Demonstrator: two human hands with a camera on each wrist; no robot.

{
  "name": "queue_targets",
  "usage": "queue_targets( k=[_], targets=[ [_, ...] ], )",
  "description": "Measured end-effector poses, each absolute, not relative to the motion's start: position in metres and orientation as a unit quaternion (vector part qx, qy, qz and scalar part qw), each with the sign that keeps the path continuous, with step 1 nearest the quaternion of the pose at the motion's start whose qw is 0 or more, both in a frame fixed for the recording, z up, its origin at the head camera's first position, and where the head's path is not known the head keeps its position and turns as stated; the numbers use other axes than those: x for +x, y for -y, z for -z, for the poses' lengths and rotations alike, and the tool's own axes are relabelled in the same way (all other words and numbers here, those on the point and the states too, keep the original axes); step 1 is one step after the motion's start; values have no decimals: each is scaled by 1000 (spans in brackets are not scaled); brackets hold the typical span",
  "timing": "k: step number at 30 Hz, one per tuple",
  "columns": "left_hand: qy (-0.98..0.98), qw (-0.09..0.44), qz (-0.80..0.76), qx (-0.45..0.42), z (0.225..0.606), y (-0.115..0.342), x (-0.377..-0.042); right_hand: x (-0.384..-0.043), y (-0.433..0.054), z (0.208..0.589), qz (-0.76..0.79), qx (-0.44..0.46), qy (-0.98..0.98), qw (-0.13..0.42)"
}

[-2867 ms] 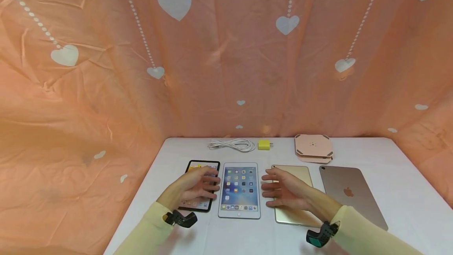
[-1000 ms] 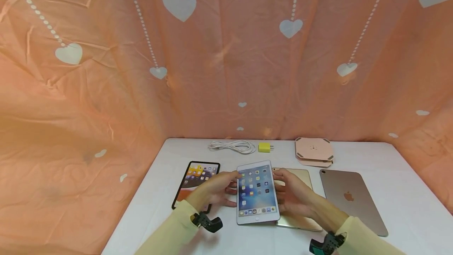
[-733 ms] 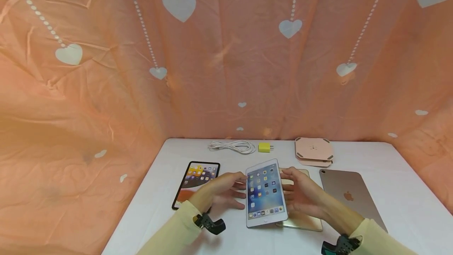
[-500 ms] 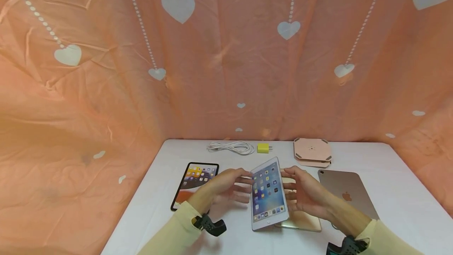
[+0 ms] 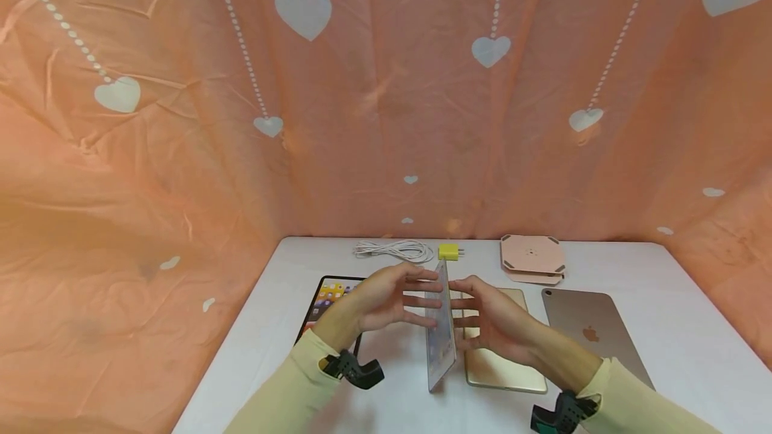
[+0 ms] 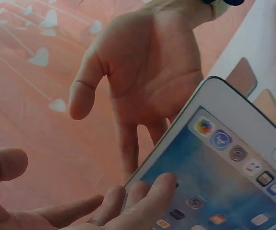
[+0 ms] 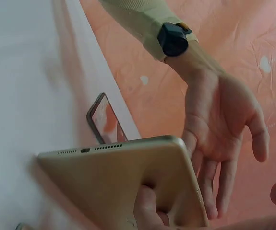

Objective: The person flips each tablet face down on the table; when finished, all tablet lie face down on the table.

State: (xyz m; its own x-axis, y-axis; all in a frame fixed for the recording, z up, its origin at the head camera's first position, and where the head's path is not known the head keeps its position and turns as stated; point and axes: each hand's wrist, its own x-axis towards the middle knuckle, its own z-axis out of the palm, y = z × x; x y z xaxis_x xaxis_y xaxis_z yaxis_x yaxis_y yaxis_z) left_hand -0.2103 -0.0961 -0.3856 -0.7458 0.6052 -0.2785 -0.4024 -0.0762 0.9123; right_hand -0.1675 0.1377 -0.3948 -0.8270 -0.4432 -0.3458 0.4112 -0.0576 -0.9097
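Observation:
A white-fronted tablet point(image 5: 442, 340) stands raised on its side between both hands, nearly edge-on in the head view. Its lit screen point(image 6: 186, 163) faces the left hand point(image 5: 382, 300), whose straight fingers touch the screen side. On the other side, the right hand point(image 5: 500, 320) lays its extended fingers against the gold back point(image 7: 109, 172). Both thumbs stay off the tablet. Partly behind the left hand lies a black-framed tablet point(image 5: 322, 300), screen lit. Under the right hand a gold tablet point(image 5: 503, 370) lies face down.
A grey tablet point(image 5: 594, 317) lies face down at the right. Along the back of the white table point(image 5: 639, 266) are a coiled white cable point(image 5: 392, 250), a yellow plug adapter point(image 5: 449, 252) and a folded pink stand point(image 5: 532, 256). An orange cloth point(image 5: 374, 119) with hearts hangs behind.
The tablet has been lifted from the table, moved right and turned from facing up to standing on its side. The hands came together around it, fingers now flat against front and back.

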Motion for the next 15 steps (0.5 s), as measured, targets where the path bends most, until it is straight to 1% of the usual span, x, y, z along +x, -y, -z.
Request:
queue_targets(
  k=[7,15],
  targets=[
    [-590,333,-733,55,378,114,-209,-170,-112,392,731,-30,-615,294],
    [-615,319,-721,30,378,135,-207,-176,-97,397,731,-40,-604,316]
  ],
)
